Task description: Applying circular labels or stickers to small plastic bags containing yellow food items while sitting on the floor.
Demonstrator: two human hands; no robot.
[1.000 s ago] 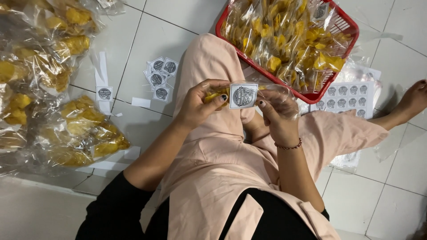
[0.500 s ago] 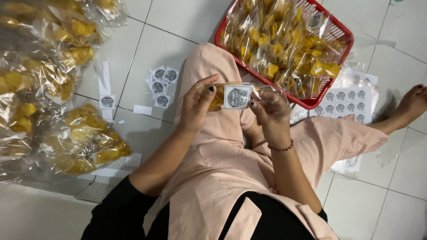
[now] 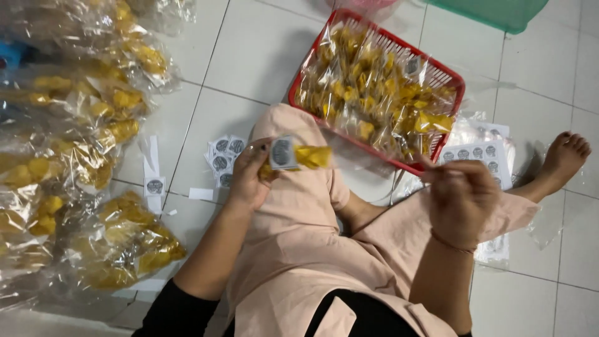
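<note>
1. The floor (image 3: 262,56) is laid with pale, glossy square tiles, divided by thin dark grout lines – these run slightly askew across the view.
2. Soft, even light is reflected off the tiles; only faint shadows are cast.
3. At 12 to 1 o'clock, the corner of a green plastic container (image 3: 499,12) is seen at the upper edge, with a scrap of pink (image 3: 362,3) just beside it.
4. At 9 o'clock, a small patch of blue (image 3: 9,53) is glimpsed at the left edge – what it belongs to cannot be told.
5. No walls, windows or furniture are shown.
</note>
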